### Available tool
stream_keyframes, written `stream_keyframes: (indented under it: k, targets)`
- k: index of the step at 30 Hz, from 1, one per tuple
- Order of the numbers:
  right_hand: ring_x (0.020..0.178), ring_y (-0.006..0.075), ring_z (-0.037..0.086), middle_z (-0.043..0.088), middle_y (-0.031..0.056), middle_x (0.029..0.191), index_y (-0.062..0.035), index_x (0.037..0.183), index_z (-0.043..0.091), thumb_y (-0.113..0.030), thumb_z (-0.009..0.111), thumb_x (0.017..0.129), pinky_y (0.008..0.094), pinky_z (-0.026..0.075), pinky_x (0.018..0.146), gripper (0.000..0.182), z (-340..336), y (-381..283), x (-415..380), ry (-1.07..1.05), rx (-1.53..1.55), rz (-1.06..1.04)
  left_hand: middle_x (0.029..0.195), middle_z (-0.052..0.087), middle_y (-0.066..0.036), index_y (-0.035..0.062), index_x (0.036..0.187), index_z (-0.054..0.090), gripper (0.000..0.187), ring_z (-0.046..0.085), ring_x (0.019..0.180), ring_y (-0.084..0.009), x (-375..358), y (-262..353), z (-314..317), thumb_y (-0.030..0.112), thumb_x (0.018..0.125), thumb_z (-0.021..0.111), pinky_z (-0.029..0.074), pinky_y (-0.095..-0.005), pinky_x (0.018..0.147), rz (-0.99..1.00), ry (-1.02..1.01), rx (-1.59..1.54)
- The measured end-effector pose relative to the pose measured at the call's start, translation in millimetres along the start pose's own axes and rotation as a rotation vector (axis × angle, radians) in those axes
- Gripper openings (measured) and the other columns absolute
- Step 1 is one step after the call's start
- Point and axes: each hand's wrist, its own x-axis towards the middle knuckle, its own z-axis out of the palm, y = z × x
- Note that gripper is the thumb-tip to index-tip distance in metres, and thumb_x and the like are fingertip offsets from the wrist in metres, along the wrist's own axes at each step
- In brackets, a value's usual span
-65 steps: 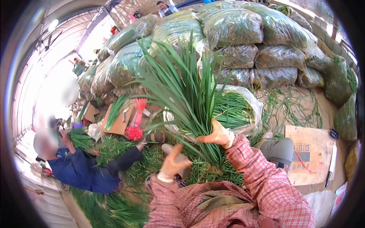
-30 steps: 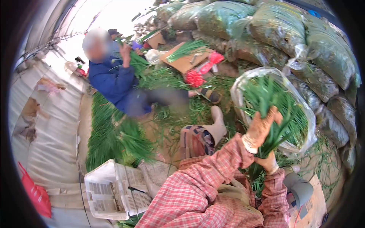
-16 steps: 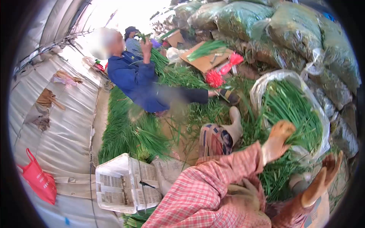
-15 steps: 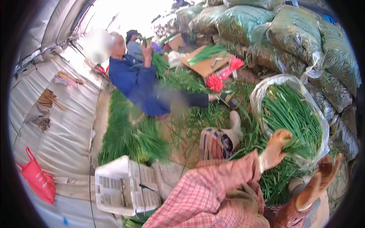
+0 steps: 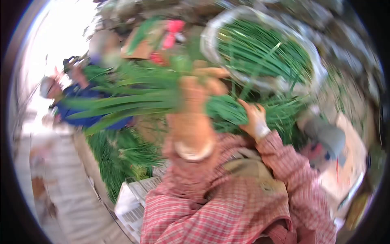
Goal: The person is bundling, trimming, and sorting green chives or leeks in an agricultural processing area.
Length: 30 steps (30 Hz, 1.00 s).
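My left hand [image 5: 195, 101], gloved in orange-brown and smeared by motion, grips a bunch of garlic chives [image 5: 134, 93]. Its long flat leaves spread leftward in front of me. My right hand [image 5: 254, 118], gloved alike, closes its fingers on the other end of the bunch, close beside the left. Just beyond both hands stands an open clear plastic bag [image 5: 207, 38], filled with green stalks [image 5: 264, 51]. More loose greens [image 5: 280, 114] lie below the bag, next to my right hand.
A co-worker in a blue jacket [image 5: 79, 97] sits at the left. Piled greens [image 5: 118, 154] and a white plastic crate [image 5: 130, 207] are at lower left. A board [image 5: 140, 46] with pink ties [image 5: 172, 32] lies at the back. Full sacks [image 5: 337, 53] line the far side. A grey boot [image 5: 325, 132] is at right.
The view has swung to the right. My left hand has come back from the bag and now holds chives up in front of me. My right hand, spread before, has closed on the bunch.
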Motion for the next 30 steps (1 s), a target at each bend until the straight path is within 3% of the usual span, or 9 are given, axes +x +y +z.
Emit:
stream_keyframes:
  k: [2,7,12,15,19,22,27,29,30]
  targets:
    - [0.105,0.0275,0.049,0.052,0.013,0.108,-0.0174,0.13,0.03,-0.016,0.074,0.054,0.0431,0.033,0.091,0.087,4.9,3.2,-5.5,-0.001,-0.013,-0.017,0.058,0.046,-0.005,0.004,0.072,0.046,0.039,0.053,0.063,-0.0218,0.2,3.5,-8.0,0.038,0.091,0.039,0.039,-0.0401,0.086,-0.024,0.172,0.184]
    - [0.094,0.0324,0.055,0.054,0.0174,0.105,-0.0145,0.128,0.028,-0.027,0.068,0.065,0.0409,0.045,0.076,0.076,-2.5,9.7,6.9,-0.278,0.066,0.13,0.051,0.03,0.0,0.0131,0.062,0.03,0.038,0.041,0.052,-0.016,30.5,-0.6,-33.2,0.035,0.092,0.036,0.038,-0.0455,0.086,-0.019,0.046,-0.08]
    - [0.078,0.0357,0.059,0.06,0.019,0.081,-0.012,0.126,0.028,-0.027,0.066,0.067,0.0419,0.046,0.066,0.072,-10.1,14.0,-1.7,-0.301,0.064,0.232,0.052,0.024,0.004,0.0151,0.061,0.029,0.036,0.029,0.05,-0.0115,55.1,8.0,-46.9,0.031,0.092,0.036,0.036,-0.041,0.085,-0.109,0.088,-0.208]
    - [0.075,0.0366,0.059,0.06,0.0199,0.078,-0.0099,0.116,0.038,-0.025,0.062,0.07,0.0434,0.045,0.064,0.054,-13.5,23.3,-10.2,-0.355,0.046,0.245,0.054,0.025,0.002,0.0152,0.059,0.027,0.035,0.028,0.05,-0.0122,81.5,14.2,-78.8,0.021,0.091,0.037,0.035,-0.0374,0.081,-0.145,-0.165,-0.502]
    - [0.073,0.0379,0.058,0.059,0.02,0.073,-0.0083,0.097,0.045,-0.023,0.053,0.077,0.0457,0.044,0.061,0.026,-7.7,29.8,-17.3,-0.288,0.068,0.273,0.053,0.025,0.004,0.0151,0.058,0.029,0.034,0.026,0.048,-0.0112,106.1,41.0,-66.0,0.019,0.09,0.04,0.034,-0.0319,0.071,-0.259,-0.154,-0.551]
    - [0.074,0.0364,0.059,0.06,0.0197,0.075,-0.0089,0.096,0.046,-0.021,0.051,0.076,0.0453,0.045,0.064,0.024,8.3,43.0,-8.8,-0.23,0.034,0.288,0.052,0.024,0.005,0.0161,0.058,0.029,0.035,0.026,0.05,-0.0096,124.1,44.8,-62.9,0.022,0.091,0.037,0.03,-0.0302,0.067,-0.323,-0.328,-0.585]
    - [0.07,0.0376,0.059,0.06,0.02,0.071,-0.0071,0.096,0.043,-0.018,0.054,0.073,0.0482,0.044,0.06,0.027,13.5,67.5,-5.1,-0.121,0.054,0.315,0.054,0.027,0.004,0.0153,0.059,0.029,0.032,0.027,0.049,-0.0112,120.6,21.4,-52.1,0.02,0.086,0.045,0.029,-0.0289,0.061,-0.231,-0.277,-0.383]
    - [0.072,0.0368,0.059,0.06,0.0191,0.073,-0.0068,0.094,0.043,-0.018,0.054,0.073,0.0477,0.045,0.063,0.027,21.5,94.2,-16.7,-0.132,0.044,0.411,0.053,0.028,0.004,0.0138,0.061,0.033,0.03,0.029,0.051,-0.0109,129.2,32.6,-53.7,0.022,0.088,0.041,0.029,-0.0284,0.063,-0.1,0.131,-0.05]
    - [0.073,0.0382,0.058,0.06,0.0212,0.076,-0.0093,0.106,0.045,-0.015,0.058,0.069,0.0471,0.045,0.065,0.039,32.0,120.2,-38.2,-0.181,0.006,0.521,0.055,0.03,0.004,0.0127,0.062,0.035,0.028,0.032,0.053,-0.0115,140.4,50.6,-66.5,0.022,0.087,0.041,0.031,-0.0292,0.065,0.206,0.016,0.509]
